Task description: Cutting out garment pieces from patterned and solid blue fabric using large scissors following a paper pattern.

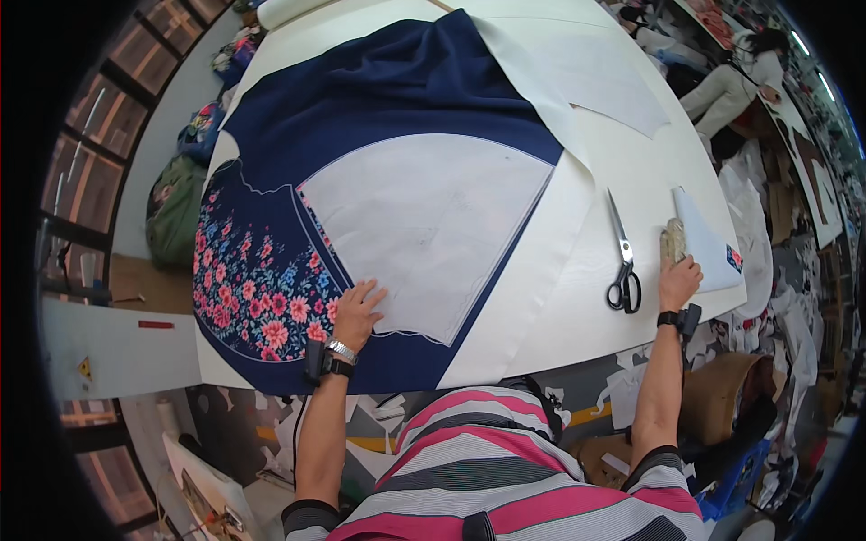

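White pattern (433,225) partly under left grip (359,314)

White table (586,338): navy floral fabric (257,252), black-handled scissors (625,256).

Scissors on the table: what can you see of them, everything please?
The scissors have slim silver, metal-looking blades and black looped handles. They lie flat on the white table, blades seemingly closed, tips pointing toward its far side. They sit between the navy cloth and the right hand, and no hand touches them.
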`<move>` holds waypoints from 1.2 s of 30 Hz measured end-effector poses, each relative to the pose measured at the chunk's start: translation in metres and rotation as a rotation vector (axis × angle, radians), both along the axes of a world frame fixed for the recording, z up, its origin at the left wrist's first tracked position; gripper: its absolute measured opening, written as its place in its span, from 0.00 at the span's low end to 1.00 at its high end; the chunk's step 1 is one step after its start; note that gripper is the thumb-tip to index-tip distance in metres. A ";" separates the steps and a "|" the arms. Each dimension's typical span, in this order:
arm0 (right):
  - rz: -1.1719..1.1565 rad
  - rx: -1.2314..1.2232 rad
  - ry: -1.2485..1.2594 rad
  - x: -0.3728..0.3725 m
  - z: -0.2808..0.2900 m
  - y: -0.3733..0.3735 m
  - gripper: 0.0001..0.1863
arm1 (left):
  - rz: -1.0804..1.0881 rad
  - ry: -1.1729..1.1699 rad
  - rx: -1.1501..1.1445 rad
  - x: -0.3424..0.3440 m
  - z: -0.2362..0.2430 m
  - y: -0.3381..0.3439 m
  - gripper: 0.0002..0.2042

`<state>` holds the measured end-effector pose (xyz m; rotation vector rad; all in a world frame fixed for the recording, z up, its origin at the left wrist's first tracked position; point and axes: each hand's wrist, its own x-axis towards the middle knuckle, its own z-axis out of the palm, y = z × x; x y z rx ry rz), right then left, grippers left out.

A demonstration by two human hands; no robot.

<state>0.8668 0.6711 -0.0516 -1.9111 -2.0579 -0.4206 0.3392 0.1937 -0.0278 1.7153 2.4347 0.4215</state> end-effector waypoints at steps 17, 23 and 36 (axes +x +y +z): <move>0.915 -0.272 0.532 -0.235 0.064 -0.084 0.28 | 0.043 -0.019 -0.036 0.004 0.007 -0.004 0.30; 1.217 -0.290 0.344 -0.362 0.047 -0.095 0.25 | 0.066 -0.032 -0.044 0.007 0.010 0.000 0.31; 1.137 -0.255 0.135 -0.406 0.016 -0.073 0.21 | 0.096 -0.046 -0.079 0.007 0.009 -0.005 0.31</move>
